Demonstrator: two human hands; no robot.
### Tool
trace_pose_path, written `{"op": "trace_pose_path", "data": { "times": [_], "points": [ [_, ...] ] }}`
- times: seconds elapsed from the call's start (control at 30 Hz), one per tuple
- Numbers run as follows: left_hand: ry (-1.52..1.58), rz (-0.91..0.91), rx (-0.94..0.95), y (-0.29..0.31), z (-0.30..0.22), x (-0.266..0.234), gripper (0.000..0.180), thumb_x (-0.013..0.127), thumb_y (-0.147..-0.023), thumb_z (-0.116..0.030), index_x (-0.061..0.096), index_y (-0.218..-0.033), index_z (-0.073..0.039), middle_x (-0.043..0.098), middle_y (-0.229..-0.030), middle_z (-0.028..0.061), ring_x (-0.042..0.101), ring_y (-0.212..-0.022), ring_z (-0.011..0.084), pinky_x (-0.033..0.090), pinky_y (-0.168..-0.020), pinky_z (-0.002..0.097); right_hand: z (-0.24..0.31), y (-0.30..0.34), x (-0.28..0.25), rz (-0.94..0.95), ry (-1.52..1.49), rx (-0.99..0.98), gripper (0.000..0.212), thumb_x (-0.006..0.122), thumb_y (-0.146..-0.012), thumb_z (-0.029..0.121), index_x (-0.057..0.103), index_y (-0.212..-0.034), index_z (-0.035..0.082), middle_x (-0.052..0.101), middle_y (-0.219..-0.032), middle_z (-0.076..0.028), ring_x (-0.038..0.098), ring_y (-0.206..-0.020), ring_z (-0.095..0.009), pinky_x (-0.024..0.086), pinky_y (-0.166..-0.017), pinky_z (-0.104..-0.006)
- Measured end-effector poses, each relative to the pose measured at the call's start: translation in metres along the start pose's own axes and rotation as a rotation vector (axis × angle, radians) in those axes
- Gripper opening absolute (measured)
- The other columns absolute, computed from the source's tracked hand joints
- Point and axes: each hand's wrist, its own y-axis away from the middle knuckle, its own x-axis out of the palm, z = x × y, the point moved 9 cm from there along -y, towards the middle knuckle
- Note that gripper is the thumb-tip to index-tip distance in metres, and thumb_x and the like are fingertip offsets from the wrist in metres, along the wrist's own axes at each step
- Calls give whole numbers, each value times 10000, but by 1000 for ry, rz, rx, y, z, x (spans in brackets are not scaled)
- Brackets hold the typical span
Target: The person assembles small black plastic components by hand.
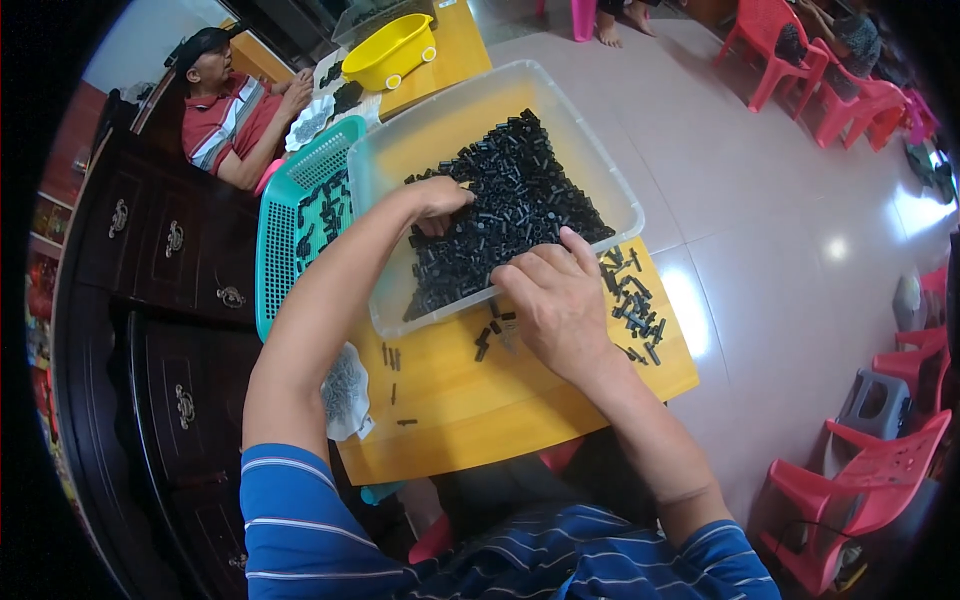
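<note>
Yellow table (450, 420) before me; on it, at twelve o'clock, the translucent bin (430, 150), likely heavy with its load, best held by its rim. My right hand (550, 300) curls at its five-o'clock edge, my left hand (438, 203) dips in at nine; whether either clamps anything, I can't tell. Inside, black parts (515, 180): probably light, stiff, slippery, best pinched mid-length.

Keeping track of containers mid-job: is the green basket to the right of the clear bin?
No, the green basket is to the left of the clear bin, with black pieces inside it.
</note>
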Motion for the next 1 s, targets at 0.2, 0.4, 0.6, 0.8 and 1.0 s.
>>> {"op": "trace_pose_path", "data": {
  "times": [0.2,0.4,0.6,0.8,1.0],
  "points": [
    [-14,29,103,21,-22,21,733,515,-937,-543,515,-1352,61,602,-1290,238,609,-1135,417,531,-865,561,0,-1,-2,-20,-9,3,182,620,-734,39,604,-898,115,592,-858,-14,599,-937,-204,369,-1069,-466],
    [-199,15,216,43,-53,34,697,536,-907,-534,613,-1238,74,589,-1310,262,597,-1169,328,445,-998,396,-5,0,-1,-21,6,11,190,628,-704,22,590,-866,114,587,-839,-23,598,-925,-215,370,-1064,-469],
    [-281,-70,255,30,-44,36,677,566,-848,-534,660,-1192,42,596,-1286,270,580,-1208,373,443,-1036,392,0,-2,-1,4,49,25,135,604,-771,41,618,-850,150,605,-802,-2,619,-898,-188,395,-1034,-465],
    [-393,-173,293,32,-54,41,532,580,-856,-346,616,-1245,15,609,-1267,255,586,-1186,385,447,-1038,415,0,-1,-1,-3,23,27,129,617,-775,44,619,-854,145,607,-802,-5,620,-892,-196,395,-1035,-469],
    [-363,-239,306,25,-51,38,440,573,-860,-351,685,-1182,-73,651,-1231,184,617,-1144,368,475,-1014,431,4,-4,-7,-18,13,9,101,630,-782,60,635,-848,136,619,-783,-17,620,-854,-214,417,-1001,-472]
  ]
}}
